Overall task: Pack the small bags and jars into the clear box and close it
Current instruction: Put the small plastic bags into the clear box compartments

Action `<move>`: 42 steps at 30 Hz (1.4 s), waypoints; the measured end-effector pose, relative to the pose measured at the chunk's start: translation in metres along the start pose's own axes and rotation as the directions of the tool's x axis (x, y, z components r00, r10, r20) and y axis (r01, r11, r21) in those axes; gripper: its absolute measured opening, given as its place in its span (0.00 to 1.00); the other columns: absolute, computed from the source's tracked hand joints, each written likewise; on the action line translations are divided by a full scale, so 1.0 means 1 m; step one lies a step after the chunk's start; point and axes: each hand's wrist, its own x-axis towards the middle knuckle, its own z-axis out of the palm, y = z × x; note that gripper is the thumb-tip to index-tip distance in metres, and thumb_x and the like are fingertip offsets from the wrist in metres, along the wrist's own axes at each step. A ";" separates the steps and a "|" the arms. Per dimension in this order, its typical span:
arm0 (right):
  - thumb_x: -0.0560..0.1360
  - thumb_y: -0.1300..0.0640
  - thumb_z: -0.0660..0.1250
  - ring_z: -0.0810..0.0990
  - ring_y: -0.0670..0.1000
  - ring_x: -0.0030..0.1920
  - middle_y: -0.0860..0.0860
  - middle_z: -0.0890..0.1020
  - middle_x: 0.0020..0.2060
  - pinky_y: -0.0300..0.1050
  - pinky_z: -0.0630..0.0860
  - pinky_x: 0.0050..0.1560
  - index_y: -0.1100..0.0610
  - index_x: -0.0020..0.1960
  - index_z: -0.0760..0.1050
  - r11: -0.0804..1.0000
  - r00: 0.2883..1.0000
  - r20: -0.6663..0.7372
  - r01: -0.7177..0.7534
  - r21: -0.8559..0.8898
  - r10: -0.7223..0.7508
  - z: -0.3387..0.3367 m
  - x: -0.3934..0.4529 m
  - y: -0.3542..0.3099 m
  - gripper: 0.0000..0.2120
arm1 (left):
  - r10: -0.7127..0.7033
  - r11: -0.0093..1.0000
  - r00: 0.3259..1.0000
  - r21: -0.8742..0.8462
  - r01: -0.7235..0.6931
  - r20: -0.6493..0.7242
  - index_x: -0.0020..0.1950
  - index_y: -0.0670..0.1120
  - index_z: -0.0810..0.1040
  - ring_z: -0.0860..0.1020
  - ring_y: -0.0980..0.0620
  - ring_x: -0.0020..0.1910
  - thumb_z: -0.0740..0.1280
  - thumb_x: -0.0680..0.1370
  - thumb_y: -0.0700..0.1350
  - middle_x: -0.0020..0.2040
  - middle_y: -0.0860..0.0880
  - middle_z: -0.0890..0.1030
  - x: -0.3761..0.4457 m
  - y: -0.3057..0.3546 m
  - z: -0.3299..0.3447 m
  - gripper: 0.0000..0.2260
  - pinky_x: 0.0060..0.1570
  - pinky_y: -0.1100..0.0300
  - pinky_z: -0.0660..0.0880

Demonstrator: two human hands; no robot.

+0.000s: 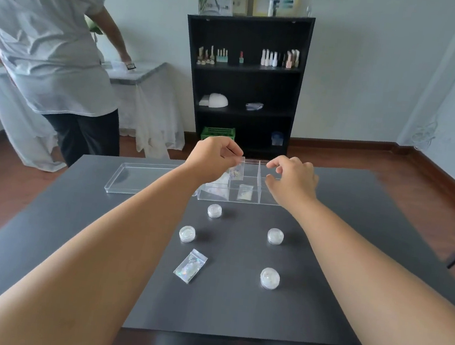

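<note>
a dark grey table (pixel 99 243) carries everything. at its far side lies a clear lid (pixel 140 179), flat, just left of the open clear box (pixel 246 200) with its dividers. the left hand (pixel 211 157) pinches a small glitter bag (pixel 236 172) by its top edge, hanging over the box. the right hand (pixel 293 180) hovers over the box's right part, fingers curled and loosely apart, holding nothing. two small bags (pixel 244 192) lie inside the box. nearer on the table rest another bag (pixel 190 266) and four small round jars (pixel 269 278), well apart.
</note>
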 end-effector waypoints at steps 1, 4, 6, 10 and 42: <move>0.74 0.53 0.65 0.67 0.52 0.51 0.48 0.76 0.48 0.48 0.61 0.48 0.47 0.53 0.76 1.000 1.000 0.018 -0.005 0.002 0.005 0.000 -0.001 0.002 0.08 | -0.005 1.000 1.000 0.019 0.005 0.002 0.45 0.53 0.80 0.80 0.58 0.42 0.72 0.74 0.47 0.43 0.56 0.83 0.002 0.001 0.005 0.02 0.33 0.68 0.72; 0.75 0.53 0.64 0.69 0.54 0.56 0.48 0.77 0.50 0.48 0.61 0.49 0.46 0.53 0.76 1.000 0.998 0.058 -0.003 -0.020 0.004 -0.001 -0.004 0.007 0.08 | -0.034 0.997 0.999 0.067 0.035 -0.017 0.43 0.54 0.80 0.80 0.58 0.39 0.70 0.74 0.45 0.42 0.56 0.83 0.006 0.003 0.018 0.03 0.31 0.68 0.71; 0.76 0.52 0.63 0.68 0.54 0.57 0.48 0.78 0.52 0.49 0.60 0.49 0.45 0.53 0.76 0.999 0.997 0.076 -0.002 -0.043 0.006 -0.001 -0.004 0.007 0.08 | -0.050 0.994 0.998 0.098 0.054 -0.045 0.43 0.54 0.80 0.79 0.57 0.34 0.69 0.75 0.45 0.42 0.56 0.83 0.006 0.001 0.024 0.04 0.27 0.67 0.70; 0.77 0.51 0.61 0.67 0.54 0.58 0.49 0.77 0.55 0.49 0.58 0.49 0.44 0.53 0.77 0.996 0.995 0.102 0.014 -0.086 -0.006 0.001 -0.002 0.008 0.08 | -0.057 0.986 0.998 0.157 0.061 -0.033 0.44 0.54 0.81 0.80 0.54 0.37 0.69 0.75 0.45 0.47 0.55 0.84 0.003 -0.004 0.028 0.03 0.33 0.62 0.74; 0.74 0.42 0.64 0.62 0.57 0.63 0.49 0.69 0.62 0.51 0.59 0.56 0.40 0.55 0.77 0.996 0.960 0.281 0.037 -0.084 -0.012 0.017 0.007 -0.031 0.11 | -0.212 0.870 0.909 0.493 0.008 0.359 0.53 0.57 0.81 0.76 0.59 0.45 0.76 0.65 0.55 0.47 0.59 0.78 -0.141 -0.022 -0.017 0.17 0.38 0.65 0.72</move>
